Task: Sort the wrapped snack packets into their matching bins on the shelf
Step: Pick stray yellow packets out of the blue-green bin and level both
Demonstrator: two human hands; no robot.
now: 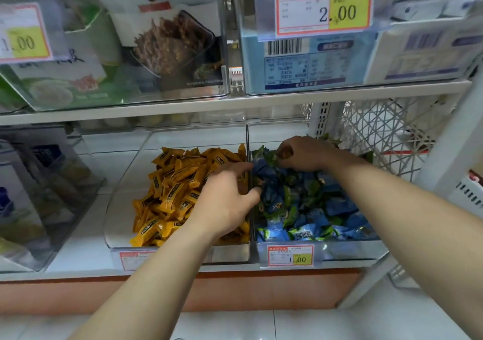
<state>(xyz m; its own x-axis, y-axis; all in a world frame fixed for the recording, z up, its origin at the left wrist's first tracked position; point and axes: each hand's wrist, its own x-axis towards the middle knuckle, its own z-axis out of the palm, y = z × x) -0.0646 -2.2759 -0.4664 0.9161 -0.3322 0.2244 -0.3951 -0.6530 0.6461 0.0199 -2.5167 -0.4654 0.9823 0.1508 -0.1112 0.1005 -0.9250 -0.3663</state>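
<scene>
Our right hand (pixel 300 154) curls its fingers round a small green crinkly foil snack packet (pixel 269 156), just under them atop the blue-and-green heap of packets (pixel 300 203). Our left hand (pixel 227 198) holds thumb and forefinger parted, empty, nearby. We judge the packet light, slippery and crushable: pinch a crimped end.

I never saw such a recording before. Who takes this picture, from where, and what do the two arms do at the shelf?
No machine here: a person wears one camera on the head, which looks down at their own bare arms. The left hand hovers open over the wall between two clear bins. The left bin holds orange packets, the right bin blue and green packets. The right hand reaches to the back of the right bin and seems to pinch a small packet; its colour is hard to tell. A price tag hangs on the bin's front.
</scene>
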